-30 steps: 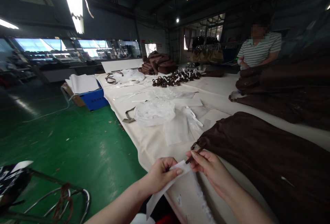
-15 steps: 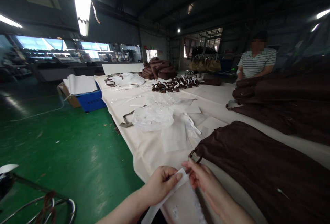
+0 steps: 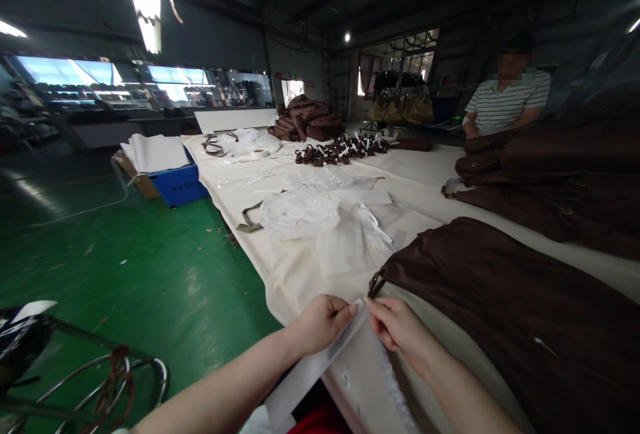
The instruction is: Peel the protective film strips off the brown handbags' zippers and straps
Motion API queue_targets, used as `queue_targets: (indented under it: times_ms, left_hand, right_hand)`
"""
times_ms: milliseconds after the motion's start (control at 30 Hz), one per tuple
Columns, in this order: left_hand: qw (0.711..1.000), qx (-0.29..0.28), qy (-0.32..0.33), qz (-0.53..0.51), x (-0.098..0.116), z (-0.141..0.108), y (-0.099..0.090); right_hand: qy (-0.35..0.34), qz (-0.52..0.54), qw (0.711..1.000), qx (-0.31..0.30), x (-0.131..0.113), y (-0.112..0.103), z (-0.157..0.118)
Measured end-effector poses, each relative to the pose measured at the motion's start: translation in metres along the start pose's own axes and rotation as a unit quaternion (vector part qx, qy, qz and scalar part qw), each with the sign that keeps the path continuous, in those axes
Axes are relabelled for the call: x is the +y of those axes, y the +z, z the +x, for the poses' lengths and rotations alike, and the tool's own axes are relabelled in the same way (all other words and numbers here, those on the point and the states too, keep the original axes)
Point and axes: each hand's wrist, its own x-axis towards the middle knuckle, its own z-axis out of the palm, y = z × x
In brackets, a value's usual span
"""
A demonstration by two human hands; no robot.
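Note:
Near the table's front edge, my left hand (image 3: 325, 322) pinches a long white strip (image 3: 313, 375) between thumb and fingers. The strip hangs down toward my lap. My right hand (image 3: 395, 329) is closed at the strip's upper end, its fingertips close to my left thumb. Just beyond the fingertips lies the metal-ringed corner of a dark brown leather bag (image 3: 480, 287), which is spread flat on the right. Whether my right fingers hold the strip or the bag's small strap is too small to tell.
On the cream-covered table (image 3: 295, 281) lie a clear plastic bag (image 3: 300, 213), white sheets, brown looped pieces (image 3: 340, 149) and a brown leather pile (image 3: 307, 119). A person (image 3: 507, 97) stands at the back right. A blue crate (image 3: 180, 184) is left; metal tubing, lower left.
Both hands have come up slightly in the view, and the strip now stretches straighter down to the lower left. The whole scene has shifted a little as the view moved.

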Motion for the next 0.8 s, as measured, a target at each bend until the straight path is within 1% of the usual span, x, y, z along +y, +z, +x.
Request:
queue_targets:
  times_ms: [67, 133, 200, 267, 367, 433, 500, 567, 600, 633, 700, 800]
  left_hand:
    - [1.000, -0.026, -0.012, 0.012, 0.003, 0.009, -0.005]
    - [0.998, -0.042, -0.012, 0.037, 0.008, 0.018, -0.010]
    - [0.996, -0.055, -0.011, 0.064, 0.013, 0.028, -0.016]
    - [0.994, -0.067, -0.013, 0.088, 0.017, 0.038, -0.019]
    - [0.988, -0.080, -0.024, 0.130, 0.020, 0.053, -0.019]
    - [0.984, -0.080, -0.036, 0.154, 0.021, 0.061, -0.019]
    - [0.982, -0.081, -0.047, 0.166, 0.024, 0.067, -0.020]
    - [0.981, -0.088, -0.056, 0.165, 0.027, 0.069, -0.023]
    - [0.981, -0.092, -0.060, 0.160, 0.030, 0.069, -0.025]
    - [0.981, -0.096, -0.064, 0.154, 0.032, 0.069, -0.028]
    - [0.983, -0.100, -0.070, 0.138, 0.037, 0.068, -0.032]
    - [0.982, -0.101, -0.079, 0.137, 0.040, 0.069, -0.035]
  right_hand:
    - [-0.016, -0.117, 0.992, 0.048, 0.000, -0.011, 0.005]
    - [-0.058, -0.227, 0.966, 0.110, -0.001, -0.023, 0.010]
    - [-0.118, -0.293, 0.935, 0.160, -0.001, -0.031, 0.014]
    - [-0.164, -0.311, 0.918, 0.184, 0.000, -0.034, 0.016]
    - [-0.205, -0.326, 0.909, 0.157, -0.001, -0.033, 0.014]
    - [-0.204, -0.362, 0.897, 0.148, -0.004, -0.034, 0.011]
    - [-0.184, -0.400, 0.879, 0.181, -0.009, -0.039, 0.008]
    - [-0.184, -0.413, 0.863, 0.224, -0.013, -0.046, 0.007]
    - [-0.196, -0.407, 0.862, 0.230, -0.013, -0.049, 0.008]
    - [-0.211, -0.394, 0.866, 0.223, -0.013, -0.052, 0.010]
    - [-0.232, -0.362, 0.885, 0.180, -0.009, -0.053, 0.014]
    - [-0.238, -0.329, 0.906, 0.118, -0.002, -0.045, 0.018]
